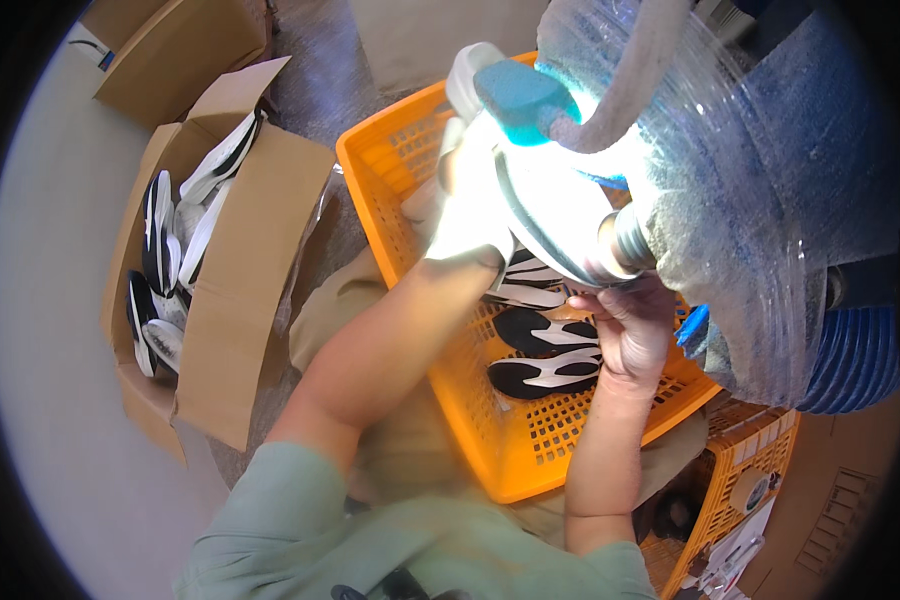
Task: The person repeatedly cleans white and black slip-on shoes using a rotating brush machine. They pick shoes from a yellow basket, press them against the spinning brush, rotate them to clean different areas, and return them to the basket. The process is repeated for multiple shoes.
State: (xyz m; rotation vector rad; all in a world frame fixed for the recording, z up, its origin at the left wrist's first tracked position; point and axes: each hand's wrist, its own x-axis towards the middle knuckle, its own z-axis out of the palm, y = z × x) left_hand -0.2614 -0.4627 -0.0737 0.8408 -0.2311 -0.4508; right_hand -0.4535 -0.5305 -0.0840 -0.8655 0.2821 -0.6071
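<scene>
A white shoe sole [548,212] with a dark edge line is held up under a bright lamp [525,100], its surface partly washed out by glare. My left hand [465,205], in a white glove, grips it from the left; the fingers are mostly lost in the glare. Bare, my right hand [635,325] has its fingers closed at the sole's lower end. Right beside that end is a round metal machine head [625,242], seemingly touching the sole. Several black-and-white soles [545,375] lie below in an orange basket [485,445].
Clear plastic sheeting [750,190], dusty, wraps the machine at right, with a blue ribbed hose [850,360] below. An open cardboard box [245,300] of soles stands at left, another box [185,60] behind it. A second orange basket [705,500] sits at lower right.
</scene>
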